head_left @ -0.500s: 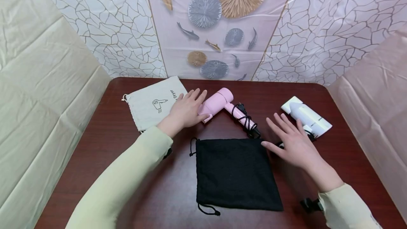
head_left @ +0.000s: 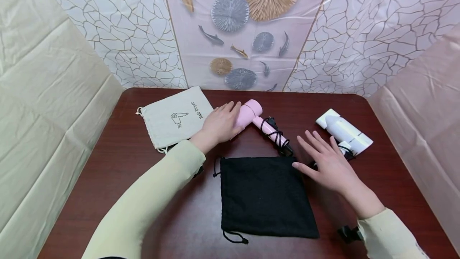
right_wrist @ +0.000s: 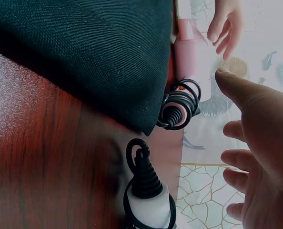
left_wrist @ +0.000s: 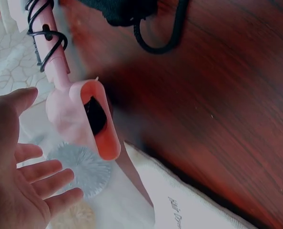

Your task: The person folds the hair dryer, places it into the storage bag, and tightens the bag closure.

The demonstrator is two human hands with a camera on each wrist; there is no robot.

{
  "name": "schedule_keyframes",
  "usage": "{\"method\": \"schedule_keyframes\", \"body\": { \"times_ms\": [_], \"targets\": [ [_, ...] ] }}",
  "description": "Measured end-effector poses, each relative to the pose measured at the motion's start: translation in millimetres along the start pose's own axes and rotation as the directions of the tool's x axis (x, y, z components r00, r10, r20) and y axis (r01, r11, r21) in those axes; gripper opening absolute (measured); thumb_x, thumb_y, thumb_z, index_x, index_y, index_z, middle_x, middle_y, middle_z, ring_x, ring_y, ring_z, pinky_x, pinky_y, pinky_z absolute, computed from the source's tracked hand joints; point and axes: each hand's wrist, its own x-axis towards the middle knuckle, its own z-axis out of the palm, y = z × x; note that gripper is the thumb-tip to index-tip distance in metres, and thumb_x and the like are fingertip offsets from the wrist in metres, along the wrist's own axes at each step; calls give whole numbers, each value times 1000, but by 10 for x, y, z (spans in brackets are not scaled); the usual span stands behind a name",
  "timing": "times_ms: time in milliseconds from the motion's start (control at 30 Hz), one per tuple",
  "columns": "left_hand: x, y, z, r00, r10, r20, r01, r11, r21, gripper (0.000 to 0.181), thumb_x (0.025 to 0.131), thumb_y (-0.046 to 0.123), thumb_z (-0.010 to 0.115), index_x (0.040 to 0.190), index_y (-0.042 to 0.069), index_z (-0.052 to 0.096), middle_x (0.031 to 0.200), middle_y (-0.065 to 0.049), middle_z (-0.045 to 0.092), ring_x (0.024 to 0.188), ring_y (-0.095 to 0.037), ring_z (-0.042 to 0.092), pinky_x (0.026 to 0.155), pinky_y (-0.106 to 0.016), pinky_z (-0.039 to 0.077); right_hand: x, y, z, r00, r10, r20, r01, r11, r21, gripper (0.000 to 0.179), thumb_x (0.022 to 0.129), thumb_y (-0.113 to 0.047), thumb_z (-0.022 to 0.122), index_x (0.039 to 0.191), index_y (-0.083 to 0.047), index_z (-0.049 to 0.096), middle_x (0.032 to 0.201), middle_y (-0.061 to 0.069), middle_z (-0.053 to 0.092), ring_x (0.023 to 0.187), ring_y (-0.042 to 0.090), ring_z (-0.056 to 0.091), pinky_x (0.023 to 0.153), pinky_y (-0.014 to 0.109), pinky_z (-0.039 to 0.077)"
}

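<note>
A pink hair dryer [head_left: 248, 112] lies at the back middle of the table, its black cord wound around the handle. My left hand [head_left: 222, 124] is over its nozzle end, fingers extended; in the left wrist view a gap shows between the palm and the dryer's open nozzle [left_wrist: 98, 121]. Spread fingers mark my right hand [head_left: 332, 167], held above the table by the top right corner of a black drawstring pouch [head_left: 266, 197]. Beyond it lies a white hair dryer [head_left: 346, 131], its corded handle partly hidden under that hand.
At the back left lies a cream drawstring pouch [head_left: 176, 117] printed "Hair Dryer". The dark red-brown table [head_left: 108, 195] is bordered by cloth hangings, with a patterned one [head_left: 230, 51] behind. Loose drawstring ends stick out on the black pouch's left side.
My left hand has moved right, off the cream pouch's print and farther over the pink hair dryer's nozzle end. The right hand has shifted slightly left.
</note>
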Motion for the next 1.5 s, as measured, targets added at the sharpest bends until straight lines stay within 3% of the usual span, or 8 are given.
{"method": "schedule_keyframes", "body": {
  "times_ms": [167, 833, 1067, 1300, 1500],
  "targets": [
    [73, 63, 51, 1000, -8, -1, 8, 1000, 0, 82, 105, 48, 64, 166, 4, 33, 163, -23, 46, 147, -37, 50, 122, -46, 41, -8, -2, 7, 1000, 6, 17, -6, 1000, 4, 81, 99, -50, 73, 163, -8, 45, 170, 25, 34, 158, 47, 27, 128, 69, 6],
    [274, 202, 228, 990, -136, 32, 137, 990, -30, 83, 103, 49, 67, 164, 2, 35, 149, -20, 57, 130, -36, 63, 110, -46, 52, -36, 9, 28, 1000, 6, 19, -6, 1000, 6, 80, 99, -49, 73, 162, -8, 46, 168, 26, 35, 157, 48, 30, 126, 71, 11],
    [312, 228, 298, 988, -157, 10, 157, 987, -19, 83, 102, 47, 71, 162, 0, 38, 141, -20, 62, 126, -35, 65, 104, -45, 56, -41, 5, 23, 1000, -1, 18, 1, 1000, 12, 79, 98, -48, 74, 161, -7, 48, 167, 27, 37, 156, 49, 31, 125, 73, 13],
    [333, 241, 344, 985, -161, -63, 163, 986, 23, 76, 99, 43, 74, 154, -3, 48, 129, -20, 68, 114, -35, 70, 92, -45, 61, -44, 4, 18, 999, -3, 36, 3, 1000, 10, 79, 99, -49, 73, 162, -8, 47, 168, 26, 36, 157, 47, 29, 125, 71, 15],
    [341, 259, 356, 984, -162, -80, 165, 985, 43, 74, 99, 43, 74, 150, -5, 51, 126, -21, 69, 110, -34, 71, 92, -44, 61, -7, 29, -19, 999, -31, 40, 31, 1000, 3, 78, 99, -47, 73, 161, -8, 47, 168, 25, 37, 156, 47, 32, 123, 73, 18]
  ]
}}
